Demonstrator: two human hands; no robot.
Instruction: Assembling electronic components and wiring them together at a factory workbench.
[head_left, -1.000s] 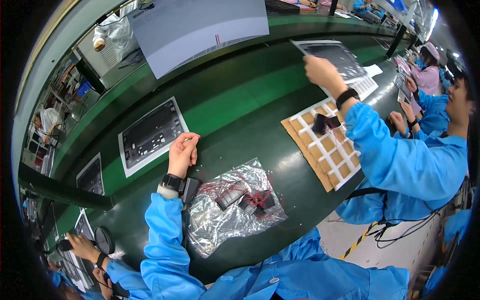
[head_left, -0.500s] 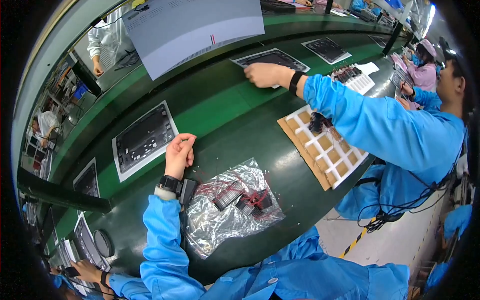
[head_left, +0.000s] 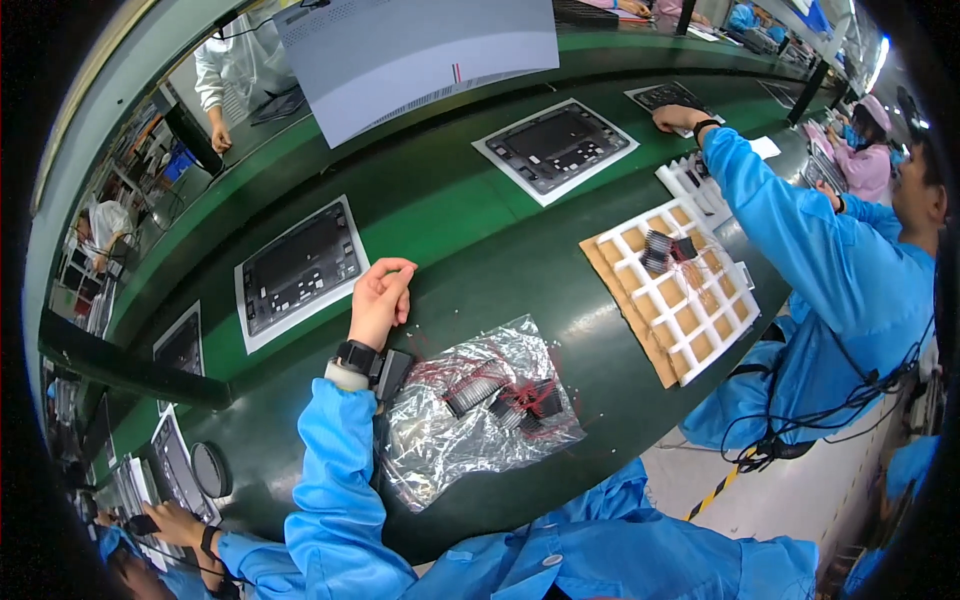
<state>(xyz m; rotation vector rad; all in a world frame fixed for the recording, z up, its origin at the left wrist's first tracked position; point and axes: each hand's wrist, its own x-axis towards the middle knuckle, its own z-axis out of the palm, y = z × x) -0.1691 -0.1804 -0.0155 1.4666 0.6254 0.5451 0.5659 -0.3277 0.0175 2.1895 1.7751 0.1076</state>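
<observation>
The left hand (head_left: 380,298) rests half-curled beside the right edge of a dark panel (head_left: 300,265); whether its fingertips pinch anything small cannot be told, and the right hand is out of view. Red-wired black strips (head_left: 475,395) lie on a silvery bag (head_left: 440,455) near the counter's (head_left: 560,290) front edge. Bare counter separates this bag from a white grid tray (head_left: 640,308). A gray monitor (head_left: 420,70) bears a red stripe.
</observation>
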